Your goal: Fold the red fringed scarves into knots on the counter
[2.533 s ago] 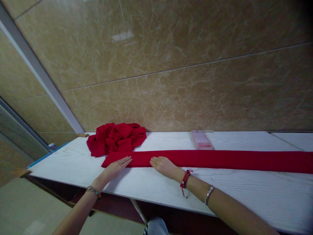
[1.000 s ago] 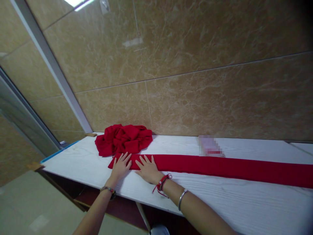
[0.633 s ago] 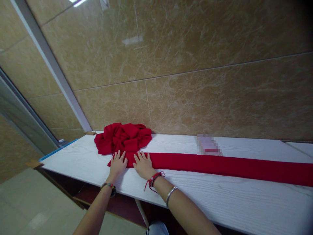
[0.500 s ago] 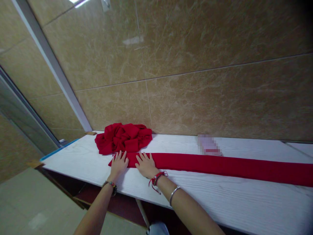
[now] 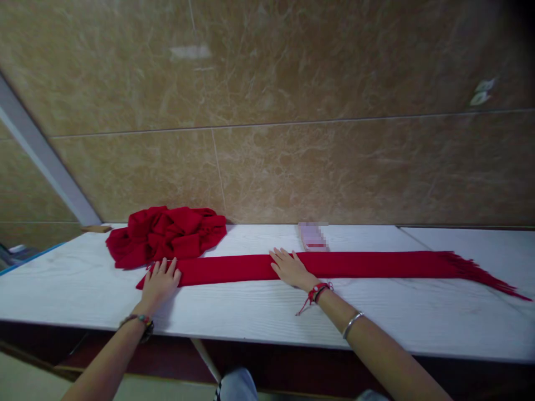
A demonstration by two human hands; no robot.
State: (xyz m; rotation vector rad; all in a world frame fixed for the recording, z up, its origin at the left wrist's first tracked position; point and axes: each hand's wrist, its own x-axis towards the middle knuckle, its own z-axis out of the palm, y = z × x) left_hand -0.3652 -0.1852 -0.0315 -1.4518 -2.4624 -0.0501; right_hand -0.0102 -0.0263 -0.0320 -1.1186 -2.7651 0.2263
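A long red scarf (image 5: pixel 376 264) lies folded into a narrow strip along the white tabletop, its fringe trailing off at the right end. My left hand (image 5: pixel 161 281) rests flat on the strip's left end with fingers spread. Near the middle of the strip, my right hand (image 5: pixel 291 268) presses down with its palm and fingers outstretched. Behind my left hand sits a crumpled heap of red cloth (image 5: pixel 167 234), close against the strip. Neither hand grips anything.
A pinkish, pixelated packet (image 5: pixel 312 236) lies behind the scarf near the tiled wall (image 5: pixel 267 167). The white tabletop (image 5: pixel 242 312) has dark open shelving (image 5: pixel 267 362) below its front edge. A small wooden piece (image 5: pixel 96 228) is at the back left.
My right hand has slid rightward along the scarf, away from my left hand, which stays on the left end. The view has turned right, bringing the fringe into sight.
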